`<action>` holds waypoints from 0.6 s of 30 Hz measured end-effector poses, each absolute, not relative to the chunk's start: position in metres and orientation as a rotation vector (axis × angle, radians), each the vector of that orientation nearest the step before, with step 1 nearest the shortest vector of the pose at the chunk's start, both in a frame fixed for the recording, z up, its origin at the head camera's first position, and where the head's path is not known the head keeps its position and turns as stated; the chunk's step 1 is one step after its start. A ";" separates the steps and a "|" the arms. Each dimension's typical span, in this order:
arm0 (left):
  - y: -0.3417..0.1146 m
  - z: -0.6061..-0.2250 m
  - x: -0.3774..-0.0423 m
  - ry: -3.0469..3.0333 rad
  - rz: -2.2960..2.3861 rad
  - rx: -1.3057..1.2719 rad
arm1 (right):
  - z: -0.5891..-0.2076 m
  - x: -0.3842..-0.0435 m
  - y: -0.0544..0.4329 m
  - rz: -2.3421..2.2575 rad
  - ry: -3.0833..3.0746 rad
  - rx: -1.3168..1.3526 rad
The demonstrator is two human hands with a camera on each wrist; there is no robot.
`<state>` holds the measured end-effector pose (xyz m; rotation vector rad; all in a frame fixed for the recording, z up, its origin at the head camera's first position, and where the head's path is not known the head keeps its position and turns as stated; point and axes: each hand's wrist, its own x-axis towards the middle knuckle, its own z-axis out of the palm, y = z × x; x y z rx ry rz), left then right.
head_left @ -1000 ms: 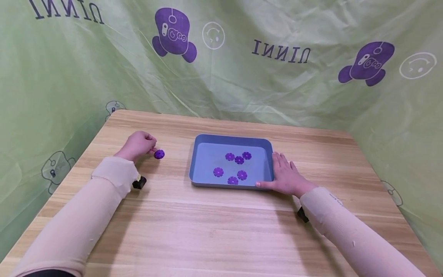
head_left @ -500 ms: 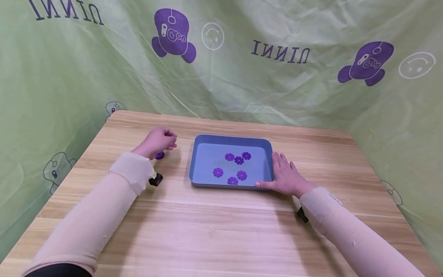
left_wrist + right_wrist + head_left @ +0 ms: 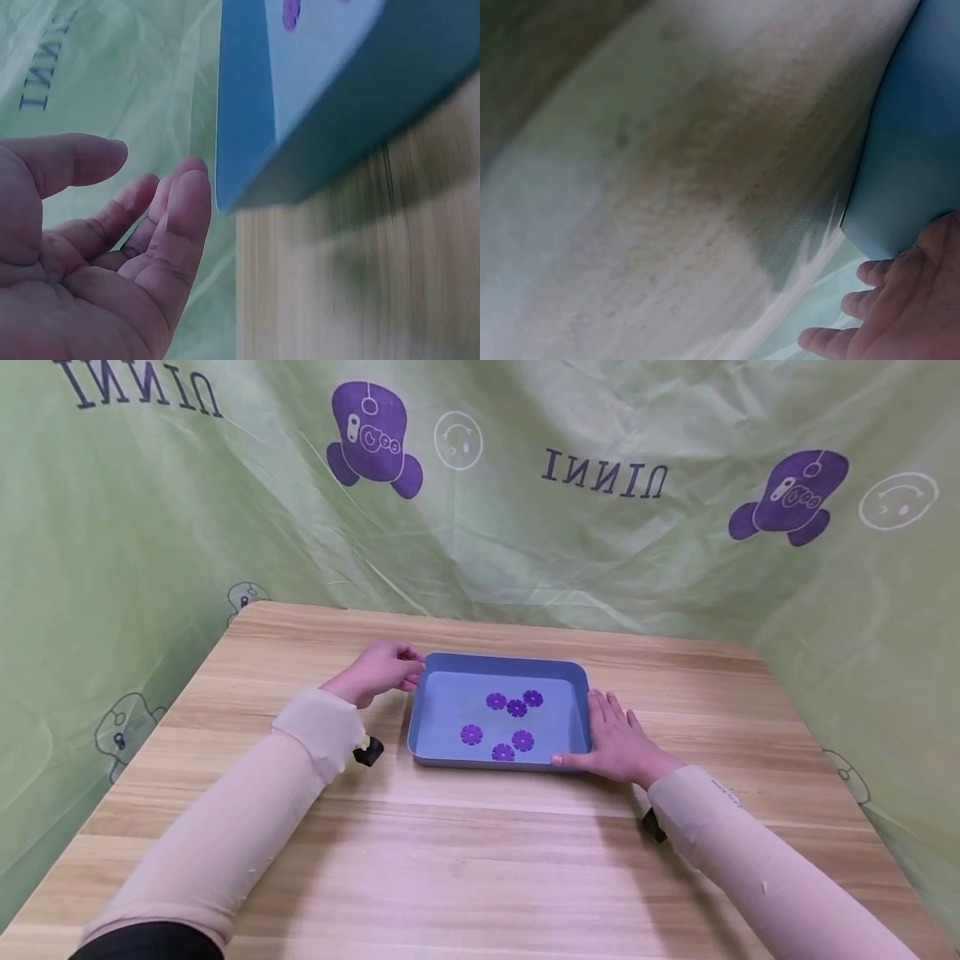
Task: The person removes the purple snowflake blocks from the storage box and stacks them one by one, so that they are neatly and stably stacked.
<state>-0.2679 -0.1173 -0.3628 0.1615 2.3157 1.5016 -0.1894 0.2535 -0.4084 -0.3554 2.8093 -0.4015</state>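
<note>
A blue rectangular tray [image 3: 465, 681] lies on the wooden table, with several purple flower-shaped discs [image 3: 517, 708] flat inside it. At the tray's far left corner is my left hand [image 3: 377, 672]. In the left wrist view, the left hand [image 3: 112, 255] has its thumb apart from loosely bent fingers and nothing between them; the fingertips are close beside the tray wall [image 3: 247, 112], and contact is unclear. My right hand [image 3: 618, 745] rests against the tray's right side, fingers straight along the wall and thumb at the front rim. The purple disc left of the tray is hidden by my left arm.
The wooden table [image 3: 480, 868] extends around the tray on all sides. A green printed cloth [image 3: 637, 560] hangs behind the table and along its sides. Small black devices [image 3: 368, 751] are worn under both wrists.
My left hand has let go of a purple disc on the table at the left and moved right to the tray's left side. My right hand and the tray stay in place.
</note>
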 end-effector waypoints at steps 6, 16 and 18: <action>-0.086 -0.365 -0.268 2.324 1.418 0.249 | -0.408 -0.189 0.254 -0.408 2.808 -0.349; -0.055 -0.372 -0.262 2.373 1.133 0.363 | -0.407 -0.190 0.253 -0.405 2.801 -0.347; -0.052 -0.374 -0.261 2.401 1.050 0.388 | -0.407 -0.191 0.253 -0.404 2.801 -0.351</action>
